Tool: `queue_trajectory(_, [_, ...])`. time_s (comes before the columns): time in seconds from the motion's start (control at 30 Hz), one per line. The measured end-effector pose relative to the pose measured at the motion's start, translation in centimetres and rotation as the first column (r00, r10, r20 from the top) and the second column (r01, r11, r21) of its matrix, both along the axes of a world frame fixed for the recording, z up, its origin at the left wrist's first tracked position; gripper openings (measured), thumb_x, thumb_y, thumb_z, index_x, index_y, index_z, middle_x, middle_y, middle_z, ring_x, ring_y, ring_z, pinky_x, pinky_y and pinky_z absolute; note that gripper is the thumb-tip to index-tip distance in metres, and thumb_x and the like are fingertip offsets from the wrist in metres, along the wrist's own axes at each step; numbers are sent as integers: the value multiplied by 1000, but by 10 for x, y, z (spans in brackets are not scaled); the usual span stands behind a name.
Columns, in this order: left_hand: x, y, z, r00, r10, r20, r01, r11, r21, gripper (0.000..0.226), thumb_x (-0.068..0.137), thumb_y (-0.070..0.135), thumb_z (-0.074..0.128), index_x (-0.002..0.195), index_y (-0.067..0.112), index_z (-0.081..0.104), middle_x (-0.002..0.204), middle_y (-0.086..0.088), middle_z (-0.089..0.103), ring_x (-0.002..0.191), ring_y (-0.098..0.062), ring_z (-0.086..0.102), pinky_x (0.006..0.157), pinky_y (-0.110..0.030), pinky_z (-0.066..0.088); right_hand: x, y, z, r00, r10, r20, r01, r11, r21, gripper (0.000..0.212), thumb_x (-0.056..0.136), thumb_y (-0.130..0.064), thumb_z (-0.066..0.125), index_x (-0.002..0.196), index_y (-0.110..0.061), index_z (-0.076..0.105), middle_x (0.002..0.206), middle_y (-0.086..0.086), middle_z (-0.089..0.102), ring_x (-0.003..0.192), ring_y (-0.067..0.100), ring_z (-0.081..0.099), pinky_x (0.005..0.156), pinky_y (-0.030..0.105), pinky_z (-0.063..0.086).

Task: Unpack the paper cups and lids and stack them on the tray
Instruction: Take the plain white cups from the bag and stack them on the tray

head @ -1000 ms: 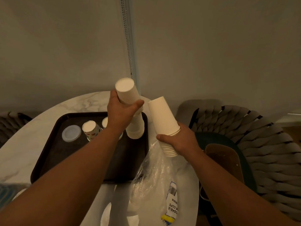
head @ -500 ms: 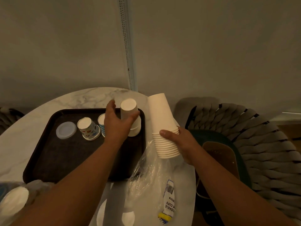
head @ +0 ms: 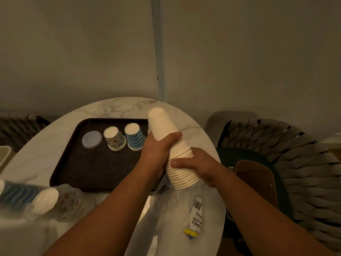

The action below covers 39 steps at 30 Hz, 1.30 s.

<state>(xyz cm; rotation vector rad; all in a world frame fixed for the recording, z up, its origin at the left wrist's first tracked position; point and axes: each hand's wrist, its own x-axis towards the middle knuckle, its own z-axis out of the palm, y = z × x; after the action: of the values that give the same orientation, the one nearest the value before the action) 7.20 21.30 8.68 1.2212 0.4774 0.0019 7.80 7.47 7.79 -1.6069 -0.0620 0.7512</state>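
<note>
Both hands hold one tall stack of plain white paper cups (head: 164, 126), upside down and tilted, above the tray's right edge. My left hand (head: 156, 154) grips its upper half and my right hand (head: 199, 163) grips its lower part near the rims. On the dark brown tray (head: 96, 172) stand a clear plastic lid (head: 91, 139), a short stack of patterned cups (head: 115, 138) and a short stack of blue-striped cups (head: 134, 136), all upside down. An emptied clear plastic cup bag (head: 184, 215) lies below the white stack.
The round marble table (head: 44, 145) holds the tray. Wrapped sleeves of cups (head: 36, 198) lie at the left front. A woven chair (head: 295, 154) stands to the right with a brown board on its seat. A wall is just behind the table.
My left hand let go of the small white cup stack on the tray and moved right onto the stack in my right hand. The right hand's grip slid lower.
</note>
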Motion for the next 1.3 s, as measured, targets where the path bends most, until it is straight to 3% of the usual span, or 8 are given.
queue_trajectory(0.17, [0, -3, -2, 992, 118, -38, -116, 992, 57, 47, 73, 25, 83, 112, 13, 60, 104, -15, 70, 92, -27, 70, 82, -46, 59, -1, 9, -1, 905, 125, 408, 119, 844, -523, 62, 58, -57, 83, 106, -27, 60, 93, -11, 63, 80, 5, 58, 64, 18, 43])
queue_trajectory(0.3, [21, 15, 11, 991, 132, 24, -134, 987, 88, 64, 62, 38, 80, 116, 14, 56, 111, -11, 68, 97, -25, 68, 85, -48, 57, 2, -3, -1, 905, 129, 404, 143, 804, -577, 72, 58, -58, 83, 114, -22, 57, 103, -7, 62, 88, 11, 57, 69, 24, 41])
queue_trajectory(0.5, [69, 53, 40, 950, 24, 310, -192, 830, 524, 62, 69, 35, 85, 116, 31, 45, 109, 14, 58, 100, -6, 59, 83, -31, 52, 5, -18, -12, 936, -91, 341, 260, 831, -491, 74, 61, -49, 86, 120, -17, 54, 103, -5, 55, 93, 12, 53, 75, 26, 44])
queue_trajectory(0.77, [89, 52, -16, 988, -51, 147, -70, 697, 713, 83, 65, 34, 89, 134, 22, 44, 129, 0, 56, 116, -20, 54, 95, -37, 47, 9, -28, -20, 933, -163, 320, 297, 850, -435, 66, 62, -46, 85, 113, -25, 48, 103, -8, 52, 90, 7, 50, 63, 15, 40])
queue_trajectory(0.97, [76, 51, -26, 996, -28, 81, -34, 746, 665, 97, 65, 36, 89, 144, 21, 35, 142, -1, 48, 128, -19, 47, 106, -37, 43, 10, -35, -25, 937, -200, 286, 305, 866, -396, 69, 62, -44, 86, 117, -24, 50, 105, -8, 55, 92, 8, 53, 68, 19, 44])
queue_trajectory(1.1, [41, 38, -2, 962, 84, 259, -236, 736, 635, 74, 75, 41, 80, 137, 23, 42, 135, 3, 50, 116, -13, 52, 94, -28, 46, 10, -29, -18, 946, -210, 246, 282, 908, -310, 60, 62, -41, 86, 108, -27, 51, 98, -12, 58, 88, 3, 56, 70, 20, 48])
queue_trajectory(1.17, [22, 22, 7, 944, 98, 314, -265, 794, 547, 58, 81, 34, 76, 130, 21, 47, 124, 1, 57, 106, -13, 58, 88, -23, 49, 10, -23, -12, 955, -197, 220, 250, 936, -249, 55, 62, -39, 86, 105, -26, 55, 99, -9, 63, 91, 8, 61, 77, 27, 53])
queue_trajectory(1.3, [6, -3, 9, 992, -117, 52, 105, 977, 187, 51, 79, 21, 79, 123, 13, 53, 113, -8, 68, 100, -19, 68, 84, -33, 58, 8, -13, 5, 988, -99, 116, 112, 988, -109, 52, 57, -41, 83, 102, -22, 65, 98, 1, 73, 91, 17, 69, 84, 35, 57])
